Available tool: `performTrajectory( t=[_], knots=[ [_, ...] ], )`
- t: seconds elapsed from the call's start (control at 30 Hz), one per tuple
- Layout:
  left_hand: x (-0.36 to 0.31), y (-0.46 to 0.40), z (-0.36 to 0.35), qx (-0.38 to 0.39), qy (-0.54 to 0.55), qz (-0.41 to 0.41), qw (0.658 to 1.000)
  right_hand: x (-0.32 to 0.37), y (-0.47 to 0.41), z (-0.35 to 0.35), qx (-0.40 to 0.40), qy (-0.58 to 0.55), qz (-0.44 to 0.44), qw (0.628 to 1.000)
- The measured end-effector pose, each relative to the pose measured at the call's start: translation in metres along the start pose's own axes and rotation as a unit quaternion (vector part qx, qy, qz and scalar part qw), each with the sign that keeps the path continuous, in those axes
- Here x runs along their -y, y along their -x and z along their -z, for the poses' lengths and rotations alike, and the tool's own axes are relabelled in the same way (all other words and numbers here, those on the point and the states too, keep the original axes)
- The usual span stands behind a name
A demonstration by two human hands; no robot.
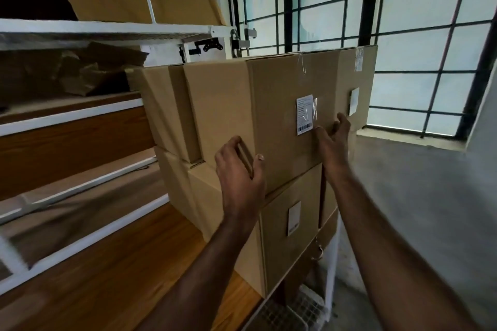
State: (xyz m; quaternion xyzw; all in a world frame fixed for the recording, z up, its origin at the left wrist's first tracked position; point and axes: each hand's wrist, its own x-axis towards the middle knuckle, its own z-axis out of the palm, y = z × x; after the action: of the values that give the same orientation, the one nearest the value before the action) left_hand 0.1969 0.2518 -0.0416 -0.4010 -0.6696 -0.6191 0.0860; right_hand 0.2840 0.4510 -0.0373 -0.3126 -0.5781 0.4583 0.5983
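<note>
The top cardboard box (271,105) sits on a lower carton (290,226) on the wooden shelf (121,263); the left hand (239,172) clasps its near bottom corner; the right hand (333,142) hooks its right edge, fingertips seemingly tucked behind; slide both palms underneath and draw it out level, so nothing below shifts.

Both arms outstretched, left grip (240,172) clasping, right grip (333,140) clasping

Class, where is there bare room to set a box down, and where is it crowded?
Free: wooden shelf board left of the lower boxes; grey floor right of them. Crowded: where the labelled box tops the stack.
</note>
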Motion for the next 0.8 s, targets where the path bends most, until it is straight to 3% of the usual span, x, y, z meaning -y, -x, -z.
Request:
performTrajectory(
  t=[0.23, 0.47, 0.63, 0.8],
  knots=[
    [0.004, 0.009, 0.017, 0.081, -0.018, -0.016, 0.996, 0.003, 0.009, 0.003, -0.076, 0.07, 0.01, 0.995],
    [-0.004, 0.007, 0.05, 0.049, 0.078, 0.027, 0.995, 0.031, 0.056, 0.006, -0.087, 0.064, 0.065, 0.992],
    [-0.012, 0.019, 0.093, 0.064, 0.117, 0.022, 0.991, 0.062, 0.112, 0.001, -0.12, 0.038, 0.066, 0.99],
    [-0.027, 0.039, 0.155, 0.007, 0.097, -0.019, 0.995, 0.1, 0.185, -0.014, -0.141, 0.021, 0.11, 0.984]
  ],
)
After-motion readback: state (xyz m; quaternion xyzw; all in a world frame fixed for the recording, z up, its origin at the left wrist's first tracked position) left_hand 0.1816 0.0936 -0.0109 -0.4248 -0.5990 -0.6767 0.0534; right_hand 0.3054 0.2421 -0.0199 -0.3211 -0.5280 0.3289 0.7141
